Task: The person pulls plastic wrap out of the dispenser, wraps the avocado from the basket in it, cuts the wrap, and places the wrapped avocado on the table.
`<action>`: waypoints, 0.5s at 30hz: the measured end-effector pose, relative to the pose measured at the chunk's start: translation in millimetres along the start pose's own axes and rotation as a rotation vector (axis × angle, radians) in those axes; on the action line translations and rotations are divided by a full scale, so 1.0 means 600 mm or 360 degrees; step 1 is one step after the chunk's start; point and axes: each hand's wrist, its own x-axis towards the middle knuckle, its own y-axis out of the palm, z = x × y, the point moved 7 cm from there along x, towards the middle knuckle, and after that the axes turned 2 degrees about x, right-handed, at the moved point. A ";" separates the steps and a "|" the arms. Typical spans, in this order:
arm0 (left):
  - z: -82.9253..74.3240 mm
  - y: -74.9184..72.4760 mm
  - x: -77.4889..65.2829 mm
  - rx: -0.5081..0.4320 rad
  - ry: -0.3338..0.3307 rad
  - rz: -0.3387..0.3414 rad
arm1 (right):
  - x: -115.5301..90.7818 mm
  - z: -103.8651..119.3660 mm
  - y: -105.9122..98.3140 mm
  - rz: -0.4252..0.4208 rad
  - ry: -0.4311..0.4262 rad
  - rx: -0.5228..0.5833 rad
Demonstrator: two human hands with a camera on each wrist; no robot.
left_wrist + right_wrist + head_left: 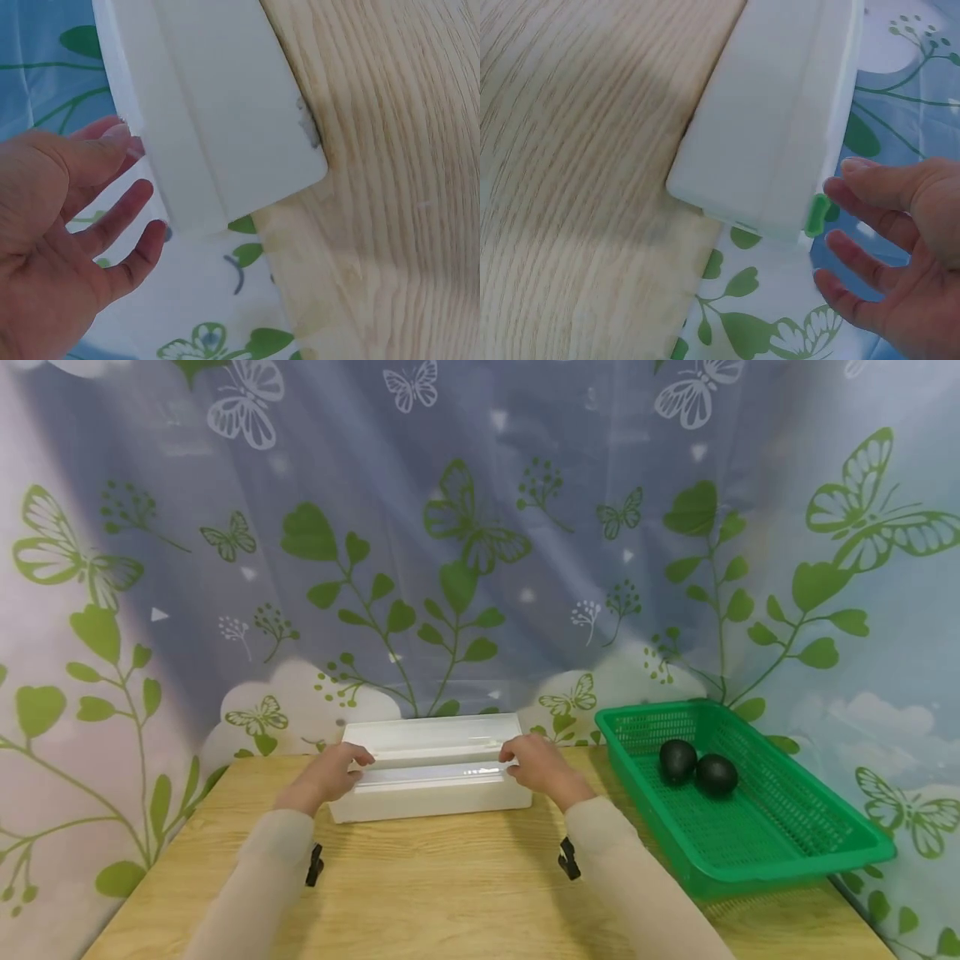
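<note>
A long white box (431, 802), like a cling film dispenser, rests on the table with its lid (431, 731) tilted back toward the curtain. A shiny strip of clear film (431, 774) runs along its upper front edge. At the box's left end my left hand (333, 774) pinches the film's edge between thumb and index finger, the other fingers spread apart. My right hand (540, 768) does likewise at the right end, thumb and index tips close together. Near those tips a small green piece (817, 215) sits on the box's edge.
To the right stands a green basket (690, 860) with two dark, rounded fruits like avocados (678, 762) inside. The wooden table (442, 893) meets a patterned curtain (480, 610) just behind the box. Both wrists wear black straps.
</note>
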 end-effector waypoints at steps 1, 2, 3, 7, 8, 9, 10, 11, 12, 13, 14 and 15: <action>0.001 0.003 0.002 0.0004 0.0013 -0.0003 | 0.000 -0.001 0.001 -0.0005 0.0008 0.0011; 0.002 0.004 0.003 0.0009 0.0026 -0.0012 | 0.001 -0.002 0.003 -0.0008 0.0008 0.0009; 0.003 0.006 0.004 0.0017 0.0041 -0.0022 | 0.001 -0.003 0.004 -0.0012 0.0010 0.0015; 0.004 0.008 0.008 0.0047 0.0065 -0.0050 | 0.000 -0.007 0.009 -0.0056 -0.0003 0.0026; 0.003 0.009 0.009 0.0044 0.0055 -0.0051 | 0.000 -0.008 0.010 -0.0071 -0.0005 0.0024; 0.003 0.009 0.009 0.0047 0.0045 -0.0048 | 0.001 -0.009 0.010 -0.0090 -0.0006 0.0027; 0.002 0.009 0.009 0.0049 0.0035 -0.0046 | 0.001 -0.010 0.010 -0.0111 -0.0010 0.0021; 0.002 0.009 0.009 0.0053 0.0024 -0.0044 | 0.001 -0.010 0.010 -0.0128 -0.0011 0.0019; 0.003 0.010 0.010 0.0049 0.0001 -0.0043 | 0.001 -0.011 0.009 -0.0147 -0.0012 0.0016; 0.002 0.009 0.010 0.0049 -0.0007 -0.0043 | 0.002 -0.011 0.009 -0.0167 -0.0010 0.0014; 0.003 0.009 0.010 0.0050 -0.0023 -0.0051 | 0.002 -0.011 0.008 -0.0184 -0.0008 0.0011; 0.004 0.009 0.010 0.0048 -0.0033 -0.0062 | 0.003 -0.011 0.008 -0.0201 -0.0006 0.0007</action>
